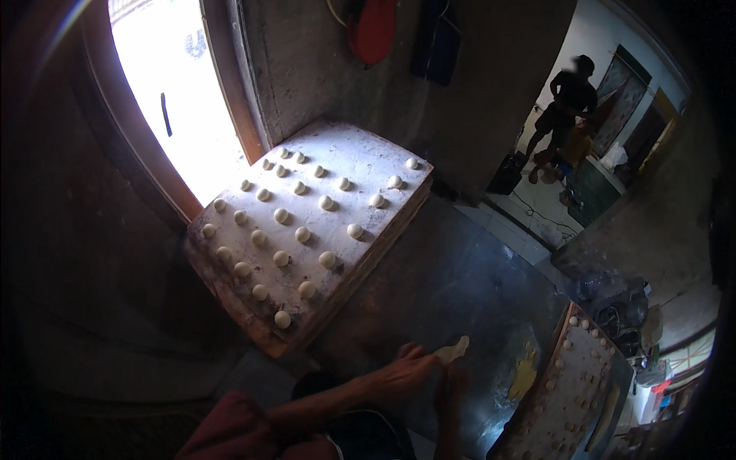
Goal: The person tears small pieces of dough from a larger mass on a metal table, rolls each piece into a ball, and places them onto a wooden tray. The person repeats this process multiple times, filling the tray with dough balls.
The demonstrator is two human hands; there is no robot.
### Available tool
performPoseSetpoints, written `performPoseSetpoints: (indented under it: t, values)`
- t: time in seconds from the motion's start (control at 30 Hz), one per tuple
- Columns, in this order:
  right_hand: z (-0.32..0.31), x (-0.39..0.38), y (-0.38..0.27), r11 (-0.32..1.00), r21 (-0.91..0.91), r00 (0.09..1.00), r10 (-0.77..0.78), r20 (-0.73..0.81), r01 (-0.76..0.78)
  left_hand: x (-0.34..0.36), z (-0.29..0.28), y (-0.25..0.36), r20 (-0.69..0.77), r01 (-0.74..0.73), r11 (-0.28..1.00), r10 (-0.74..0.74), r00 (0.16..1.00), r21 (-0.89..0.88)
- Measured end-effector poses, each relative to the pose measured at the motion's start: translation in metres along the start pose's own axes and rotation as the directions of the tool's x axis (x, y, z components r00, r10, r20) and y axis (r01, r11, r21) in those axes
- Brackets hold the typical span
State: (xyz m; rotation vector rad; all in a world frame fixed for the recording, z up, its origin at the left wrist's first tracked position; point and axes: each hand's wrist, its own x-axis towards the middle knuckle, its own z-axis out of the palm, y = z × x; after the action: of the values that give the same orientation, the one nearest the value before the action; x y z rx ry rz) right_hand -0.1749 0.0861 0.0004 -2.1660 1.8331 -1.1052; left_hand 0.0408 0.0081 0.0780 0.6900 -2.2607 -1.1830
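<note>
A flat, elongated piece of pale dough (454,351) lies over the dark metal tabletop (460,268), its near end at my fingers. My left hand (405,376) is closed around that near end, reaching in from the lower left. Just right of it is my right hand (451,387), its fingers curled close to the dough's near end. Shadow hides what those right fingers hold, if anything. A yellow, greasy-looking patch (524,372) is smeared on the tabletop to the right of both hands.
A thick floury board (368,153) with several round dough balls (327,259) stands far left, beside a bright doorway (165,92). Another board of dough balls (571,383) lies at the right. Through an opening at back right, a person (571,96) stands near another person (575,146).
</note>
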Motion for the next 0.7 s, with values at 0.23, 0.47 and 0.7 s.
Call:
performPoseSetpoints:
  t: [0.23,0.47,0.7]
  values:
    - [-0.013,-0.085,0.027,0.799,-0.474,0.882,0.463,0.092,-0.370,-0.009,-0.011,-0.053,-0.126,0.402,0.806,-0.388,0.913,0.434]
    - [0.017,-0.086,0.033,0.925,-0.329,0.961,0.244,0.130,-0.191,0.004,0.031,-0.037,-0.281,0.412,0.852,-0.330,0.901,0.323]
    - [-0.014,-0.061,0.036,0.842,-0.252,0.857,0.509,0.079,-0.477,0.010,0.044,-0.065,-0.487,0.497,0.770,-0.280,0.827,0.401]
